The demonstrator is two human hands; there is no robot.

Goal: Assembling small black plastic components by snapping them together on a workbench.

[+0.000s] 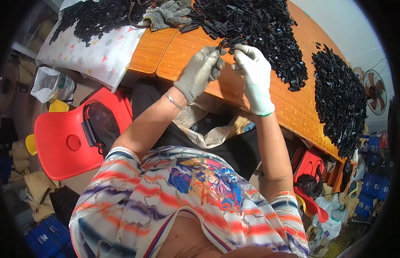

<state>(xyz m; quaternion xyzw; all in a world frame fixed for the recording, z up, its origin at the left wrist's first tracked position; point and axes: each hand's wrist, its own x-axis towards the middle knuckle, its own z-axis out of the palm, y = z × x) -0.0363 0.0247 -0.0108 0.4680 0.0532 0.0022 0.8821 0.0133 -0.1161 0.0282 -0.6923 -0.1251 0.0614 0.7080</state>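
Piece point(220, 48), slim and black, is at twelve o'clock from the middle of the view, above the table point(172, 56). The left hand point(197, 73), in a grey glove, has it: the grip is closed, thumb and fingers pinching it. Just to its three o'clock side is the right hand point(255, 75), in a white glove with a green cuff; its thumb and fingertips are drawn together, but I cannot tell whether that grip has hold of anything.

Beyond both hands, toward one o'clock, a large pile point(255, 32) of black parts covers the table. More parts form a heap point(341, 101) between two and three o'clock. A grey glove point(167, 16) lies between eleven and twelve; at ten, a patterned cloth point(109, 51) bears further black parts. At nine stands a red chair point(58, 148); between two and three, a fan point(375, 91).
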